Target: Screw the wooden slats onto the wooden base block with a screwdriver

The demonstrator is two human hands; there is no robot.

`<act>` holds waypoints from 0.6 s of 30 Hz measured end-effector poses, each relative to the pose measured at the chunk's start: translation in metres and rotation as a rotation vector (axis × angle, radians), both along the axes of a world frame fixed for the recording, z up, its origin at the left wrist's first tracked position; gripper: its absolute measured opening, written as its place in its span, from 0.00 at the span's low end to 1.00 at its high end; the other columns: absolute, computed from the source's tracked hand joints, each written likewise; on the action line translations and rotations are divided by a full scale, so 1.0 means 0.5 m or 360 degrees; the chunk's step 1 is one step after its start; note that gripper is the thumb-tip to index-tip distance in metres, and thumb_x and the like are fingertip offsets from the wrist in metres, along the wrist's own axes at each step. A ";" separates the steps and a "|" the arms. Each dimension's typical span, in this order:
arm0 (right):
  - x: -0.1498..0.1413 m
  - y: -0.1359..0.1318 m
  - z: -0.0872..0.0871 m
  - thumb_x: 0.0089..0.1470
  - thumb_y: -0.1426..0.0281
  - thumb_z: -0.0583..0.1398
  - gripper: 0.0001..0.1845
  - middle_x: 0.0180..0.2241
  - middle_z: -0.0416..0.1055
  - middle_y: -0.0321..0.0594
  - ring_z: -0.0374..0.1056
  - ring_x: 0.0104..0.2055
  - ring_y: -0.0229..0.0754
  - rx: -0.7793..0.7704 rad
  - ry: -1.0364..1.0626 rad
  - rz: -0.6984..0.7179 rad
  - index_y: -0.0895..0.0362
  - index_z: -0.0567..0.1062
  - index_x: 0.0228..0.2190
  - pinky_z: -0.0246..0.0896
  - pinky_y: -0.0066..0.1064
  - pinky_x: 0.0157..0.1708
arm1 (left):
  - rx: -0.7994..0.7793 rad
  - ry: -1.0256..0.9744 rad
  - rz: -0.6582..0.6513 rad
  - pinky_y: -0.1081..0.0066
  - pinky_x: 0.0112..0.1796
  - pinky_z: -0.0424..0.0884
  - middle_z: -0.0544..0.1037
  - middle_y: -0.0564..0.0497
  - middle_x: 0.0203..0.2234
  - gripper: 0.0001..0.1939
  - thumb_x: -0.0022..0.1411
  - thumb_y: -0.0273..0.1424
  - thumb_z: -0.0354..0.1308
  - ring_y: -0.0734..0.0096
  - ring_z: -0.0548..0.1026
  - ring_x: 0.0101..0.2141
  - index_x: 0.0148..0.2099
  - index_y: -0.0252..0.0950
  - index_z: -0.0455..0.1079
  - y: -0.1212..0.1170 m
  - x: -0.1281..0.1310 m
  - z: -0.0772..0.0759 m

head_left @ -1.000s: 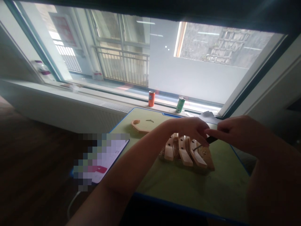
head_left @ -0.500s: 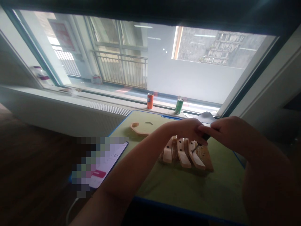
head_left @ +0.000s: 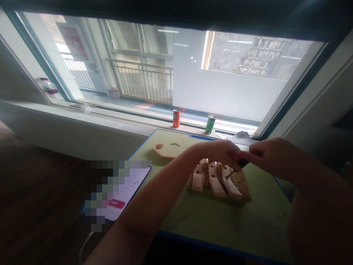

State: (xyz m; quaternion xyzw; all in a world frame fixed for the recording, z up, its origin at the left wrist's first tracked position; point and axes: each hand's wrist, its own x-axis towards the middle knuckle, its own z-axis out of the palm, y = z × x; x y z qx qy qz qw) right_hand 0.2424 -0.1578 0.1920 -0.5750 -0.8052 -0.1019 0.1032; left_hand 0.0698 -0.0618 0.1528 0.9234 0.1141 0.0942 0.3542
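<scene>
A screwdriver (head_left: pixel 243 162) slants down to the left, its thin shaft meeting a hole in the rightmost of three curved wooden pieces (head_left: pixel 233 187). My left hand (head_left: pixel 224 151) is closed around it near the lower handle. At the upper end, my right hand (head_left: pixel 261 150) has its fingers curled on the same handle. The three pieces, with dark holes in them, stand side by side over a flat wooden board (head_left: pixel 246 190). Small screws (head_left: pixel 239 180) lie on that board to the right.
Beyond my left forearm lies a hook-shaped wooden piece (head_left: pixel 162 154), with a pair of loose screws (head_left: pixel 174 144) near it. A phone (head_left: pixel 129 197) is at the table's left side. Orange (head_left: pixel 176 119) and green (head_left: pixel 210 125) cans stand on the windowsill.
Both hands and the screwdriver have shifted slightly to the right. The screwdriver tip remains at the rightmost curved piece.
</scene>
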 end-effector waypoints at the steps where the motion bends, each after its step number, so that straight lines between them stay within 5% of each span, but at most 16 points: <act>1: 0.001 0.000 0.000 0.49 0.53 0.56 0.20 0.17 0.68 0.36 0.59 0.17 0.34 -0.0022 0.0021 -0.0005 0.56 0.76 0.24 0.48 0.27 0.17 | -0.0014 -0.0012 -0.0007 0.74 0.30 0.64 0.74 0.54 0.23 0.13 0.48 0.35 0.62 0.77 0.69 0.26 0.35 0.32 0.72 0.003 0.001 -0.002; 4: -0.001 -0.007 0.010 0.51 0.58 0.56 0.16 0.27 0.73 0.37 0.65 0.23 0.35 -0.0193 0.0082 0.0165 0.54 0.76 0.35 0.54 0.26 0.22 | -0.0177 -0.0006 -0.0101 0.74 0.33 0.65 0.75 0.53 0.26 0.09 0.51 0.28 0.59 0.77 0.71 0.29 0.37 0.33 0.73 0.012 0.000 -0.005; 7: -0.013 -0.010 0.019 0.54 0.61 0.54 0.13 0.30 0.74 0.35 0.67 0.28 0.36 -0.0297 0.0051 0.0409 0.51 0.77 0.33 0.56 0.27 0.27 | -0.0229 -0.0005 -0.0141 0.75 0.34 0.66 0.76 0.54 0.27 0.10 0.49 0.25 0.60 0.77 0.71 0.30 0.37 0.34 0.74 0.012 -0.003 -0.003; 13: -0.055 -0.011 0.005 0.56 0.54 0.49 0.27 0.17 0.67 0.38 0.60 0.20 0.36 -0.0087 -0.0076 0.0018 0.55 0.74 0.17 0.48 0.30 0.22 | -0.0188 0.0005 -0.0231 0.73 0.33 0.66 0.76 0.55 0.27 0.12 0.44 0.29 0.64 0.74 0.71 0.29 0.34 0.34 0.74 -0.002 -0.001 0.003; 18: -0.053 -0.042 0.006 0.54 0.61 0.53 0.14 0.27 0.72 0.37 0.64 0.26 0.36 -0.0137 0.0071 0.0160 0.54 0.75 0.29 0.51 0.28 0.25 | -0.0173 0.0006 -0.0325 0.74 0.34 0.65 0.76 0.55 0.25 0.10 0.47 0.31 0.62 0.75 0.70 0.29 0.34 0.33 0.75 -0.004 -0.006 0.006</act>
